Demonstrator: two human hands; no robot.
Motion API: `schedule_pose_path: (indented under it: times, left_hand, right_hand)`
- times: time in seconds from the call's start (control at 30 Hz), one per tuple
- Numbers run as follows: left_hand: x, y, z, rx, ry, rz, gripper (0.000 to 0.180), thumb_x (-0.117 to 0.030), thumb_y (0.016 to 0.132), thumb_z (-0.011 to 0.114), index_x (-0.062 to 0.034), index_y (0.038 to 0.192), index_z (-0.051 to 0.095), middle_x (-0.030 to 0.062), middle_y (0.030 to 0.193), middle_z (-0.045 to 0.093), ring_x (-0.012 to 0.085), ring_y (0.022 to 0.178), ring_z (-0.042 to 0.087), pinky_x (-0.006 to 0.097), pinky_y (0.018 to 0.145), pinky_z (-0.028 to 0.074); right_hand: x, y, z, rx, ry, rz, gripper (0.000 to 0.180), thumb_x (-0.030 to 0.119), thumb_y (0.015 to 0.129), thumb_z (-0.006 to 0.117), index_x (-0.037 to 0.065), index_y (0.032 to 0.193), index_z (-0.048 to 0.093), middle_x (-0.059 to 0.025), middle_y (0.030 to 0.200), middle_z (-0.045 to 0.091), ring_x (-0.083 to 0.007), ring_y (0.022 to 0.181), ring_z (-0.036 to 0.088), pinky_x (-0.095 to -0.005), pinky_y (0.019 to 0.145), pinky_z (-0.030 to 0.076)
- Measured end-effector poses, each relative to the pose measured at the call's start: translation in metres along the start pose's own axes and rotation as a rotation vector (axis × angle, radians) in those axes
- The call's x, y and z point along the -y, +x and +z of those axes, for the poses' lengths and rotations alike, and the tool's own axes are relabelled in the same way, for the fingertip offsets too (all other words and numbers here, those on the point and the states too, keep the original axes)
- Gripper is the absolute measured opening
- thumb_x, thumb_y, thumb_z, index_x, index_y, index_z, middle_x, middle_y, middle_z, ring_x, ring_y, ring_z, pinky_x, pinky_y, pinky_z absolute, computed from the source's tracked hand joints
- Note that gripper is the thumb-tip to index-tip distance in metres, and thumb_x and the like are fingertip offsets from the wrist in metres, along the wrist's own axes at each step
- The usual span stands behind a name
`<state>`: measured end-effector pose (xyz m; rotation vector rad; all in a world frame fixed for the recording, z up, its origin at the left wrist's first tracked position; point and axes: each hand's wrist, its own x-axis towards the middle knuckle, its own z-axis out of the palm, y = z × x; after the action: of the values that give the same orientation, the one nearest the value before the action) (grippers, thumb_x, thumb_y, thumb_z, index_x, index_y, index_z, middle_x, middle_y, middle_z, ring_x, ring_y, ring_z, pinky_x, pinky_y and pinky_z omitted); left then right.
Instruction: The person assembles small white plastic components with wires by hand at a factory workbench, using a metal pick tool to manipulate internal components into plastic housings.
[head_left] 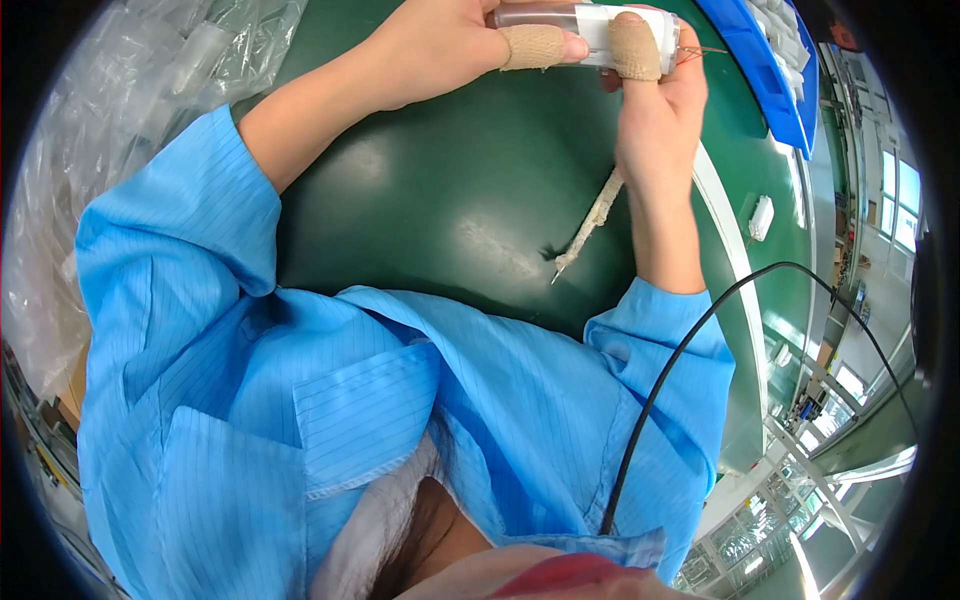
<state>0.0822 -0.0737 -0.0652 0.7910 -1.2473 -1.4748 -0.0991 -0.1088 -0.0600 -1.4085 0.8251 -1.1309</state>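
Note:
Near the top edge, both hands grip a small tube-shaped piece (590, 25), clear at its left part and white at its right. My left hand (455, 50) is closed round the left end. My right hand (670, 110) is closed on the white end, its thumb pressed flat on top. Both thumbs wear beige tape wraps. Thin copper-coloured wires (700, 50) stick out of the right end. Below my right palm a thin rod wrapped in whitish tape (592, 222) slants down to a pointed metal tip; whether that hand holds it is hidden.
A blue bin (765, 85) with several white parts stands at the upper right. One small white part (761, 218) lies on the green table (440, 190) beyond a curved white edge. Clear plastic bags (130, 130) cover the left side. A black cable (690, 340) arches at right.

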Motion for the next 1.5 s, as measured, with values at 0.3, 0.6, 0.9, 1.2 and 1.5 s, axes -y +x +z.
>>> schedule_pose_path:
  times: [0.3, 0.6, 0.9, 1.2, 1.5]
  left_hand:
    - [-0.004, -0.001, -0.004, 0.002, -0.027, -0.020, 0.032, -0.006, 0.090, 0.062, 0.0037, 0.120, 0.058, 0.0041, 0.104, 0.065, 0.0080, 0.091, 0.058, 0.022, 0.079, 0.047]
    - [-0.016, -0.012, -0.003, 0.102, -0.015, 0.043, 0.061, -0.010, 0.083, 0.071, -0.0022, 0.136, 0.043, 0.0048, 0.119, 0.053, 0.0113, 0.103, 0.053, 0.025, 0.086, 0.043]
    - [-0.016, -0.008, 0.003, 0.297, 0.280, 0.455, 0.088, -0.010, 0.071, 0.082, -0.0018, 0.143, 0.031, 0.0124, 0.132, 0.047, 0.0219, 0.122, 0.046, 0.035, 0.103, 0.037]
    - [-0.008, 0.006, -0.022, 0.175, -0.253, -0.211, 0.069, 0.002, 0.080, 0.071, -0.0019, 0.140, 0.035, 0.0085, 0.113, 0.055, 0.0158, 0.104, 0.056, 0.028, 0.088, 0.048]
    - [-0.016, 0.003, -0.011, 0.109, -0.056, -0.141, 0.073, -0.003, 0.074, 0.078, -0.0033, 0.136, 0.040, 0.0096, 0.113, 0.056, 0.0188, 0.106, 0.056, 0.031, 0.090, 0.048]
  right_hand:
    - [0.008, 0.014, -0.014, 0.186, -0.168, 0.118, 0.040, 0.033, 0.095, 0.058, 0.002, 0.120, 0.051, -0.0022, 0.095, 0.059, -0.0078, 0.076, 0.050, -0.0223, 0.065, 0.041]
    - [0.010, 0.003, 0.024, -0.153, 0.484, 0.432, 0.057, 0.045, 0.093, 0.056, 0.003, 0.130, 0.045, -0.0038, 0.101, 0.056, -0.0092, 0.077, 0.049, -0.0236, 0.064, 0.043]
    - [-0.012, -0.003, 0.002, 0.107, 0.577, 0.503, 0.062, 0.053, 0.096, 0.045, 0.001, 0.130, 0.044, -0.0044, 0.095, 0.056, -0.0131, 0.077, 0.053, -0.0251, 0.063, 0.047]
    - [0.057, -0.053, -0.054, 0.758, -0.961, -0.122, 0.040, 0.003, 0.069, 0.073, 0.007, 0.109, 0.069, -0.0108, 0.124, 0.056, -0.0302, 0.113, 0.054, -0.0381, 0.095, 0.044]
    - [0.034, -0.075, -0.042, 0.700, -0.995, -0.303, 0.020, 0.003, 0.071, 0.072, 0.003, 0.087, 0.060, -0.0085, 0.098, 0.062, -0.0279, 0.100, 0.058, -0.0366, 0.084, 0.048]
